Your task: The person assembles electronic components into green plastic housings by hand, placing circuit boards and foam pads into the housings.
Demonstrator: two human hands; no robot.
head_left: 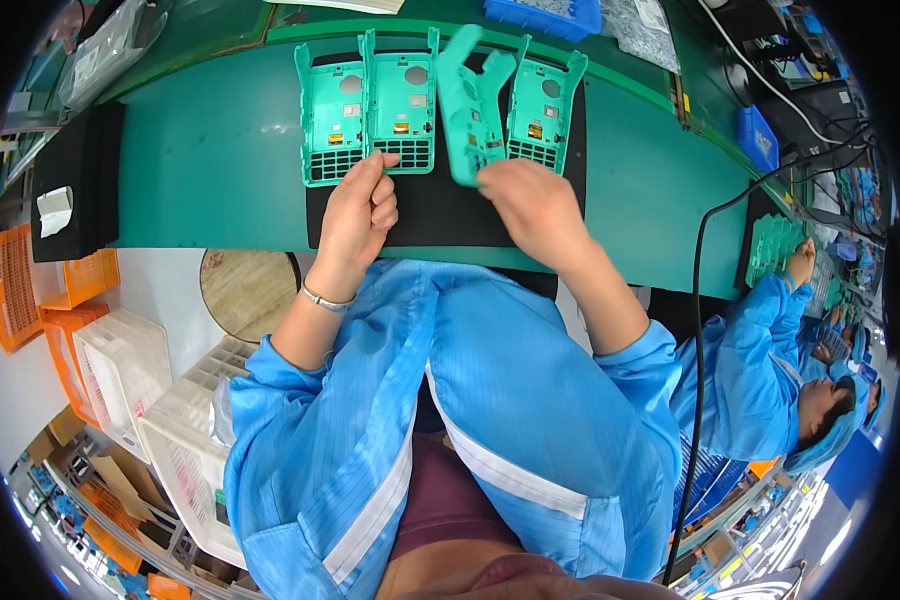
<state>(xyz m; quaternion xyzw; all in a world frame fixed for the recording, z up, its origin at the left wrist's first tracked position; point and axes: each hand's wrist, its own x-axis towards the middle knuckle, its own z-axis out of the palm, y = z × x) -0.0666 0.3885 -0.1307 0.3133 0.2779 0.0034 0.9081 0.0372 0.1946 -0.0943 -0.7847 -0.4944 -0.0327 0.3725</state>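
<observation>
Four-sided green plastic housings with keypad grids lie in a row on a black mat [435, 215]. My left hand [362, 205] is closed, its fingertips over the lower edges of the leftmost housing [335, 110] and the second housing [402, 100]; what is between the fingers, if anything, is hidden. My right hand [540, 205] grips the lower end of a third housing [465, 110], which is tilted and smeared by motion. Right of it, partly behind my right hand, lies another green housing [542, 100].
Blue bins [545, 15] stand beyond the green table [210, 180]. A black block [80, 180] sits at the left end. A black cable [700, 330] hangs at the right, near a co-worker's hand [800, 262] at green parts. White crates [185, 440] stand lower left.
</observation>
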